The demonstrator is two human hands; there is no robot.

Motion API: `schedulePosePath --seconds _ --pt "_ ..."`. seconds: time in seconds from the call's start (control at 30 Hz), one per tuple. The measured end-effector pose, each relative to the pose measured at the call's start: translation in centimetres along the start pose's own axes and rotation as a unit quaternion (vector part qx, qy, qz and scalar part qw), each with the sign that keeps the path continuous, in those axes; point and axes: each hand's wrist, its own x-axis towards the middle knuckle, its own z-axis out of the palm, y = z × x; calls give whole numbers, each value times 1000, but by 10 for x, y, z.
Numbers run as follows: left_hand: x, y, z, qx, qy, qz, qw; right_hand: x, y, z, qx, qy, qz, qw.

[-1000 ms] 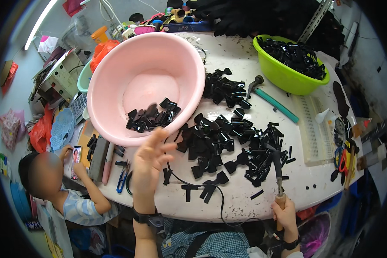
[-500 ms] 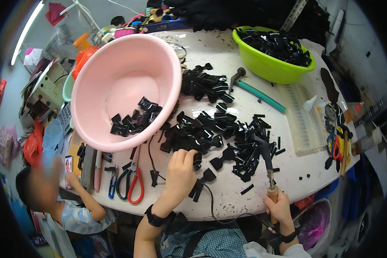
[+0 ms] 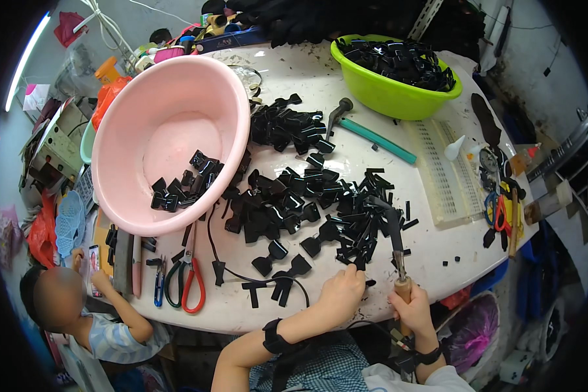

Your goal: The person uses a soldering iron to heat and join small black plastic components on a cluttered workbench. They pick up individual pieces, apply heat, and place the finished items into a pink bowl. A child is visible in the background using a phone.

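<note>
My left hand [image 3: 343,295] is closed, fingertips down on the table at the near edge of a pile of black strips [image 3: 357,240]. The end of one black strip [image 3: 370,283] shows beside its fingers; what they pinch is hidden. My right hand [image 3: 413,310] grips the wooden handle of a soldering iron [image 3: 397,251]. Its dark, bent end reaches over the strips. Left of my left hand lie a glossy black bow-shaped piece [image 3: 270,258] and another bow piece [image 3: 292,269] with strips under it. More black bow pieces [image 3: 274,202] are heaped farther back.
A tilted pink basin [image 3: 104,196] holds a few bow pieces; a green basin [image 3: 405,104] is full of them. Nearby are red-and-green-handled scissors [image 3: 193,287], blue snips [image 3: 159,284], a green-handled hammer [image 3: 379,140] and a cable [image 3: 219,248]. A child [image 3: 111,320] sits at left.
My left hand has moved right from the bow pieces to the strips, leaving a bow piece on the table. The right hand keeps holding the soldering iron. The whole view has shifted slightly.
</note>
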Motion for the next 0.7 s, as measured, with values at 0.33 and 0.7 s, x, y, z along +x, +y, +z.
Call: schedulePosePath --seconds 0.33,0.7 --pt "-41 -2 -52 -605 -88 -253 750 -5 -11 12 4 -34 -24 999" --pt "-61 -3 -48 -604 -75 -250 753 -13 -44 54 152 -140 -15 978"
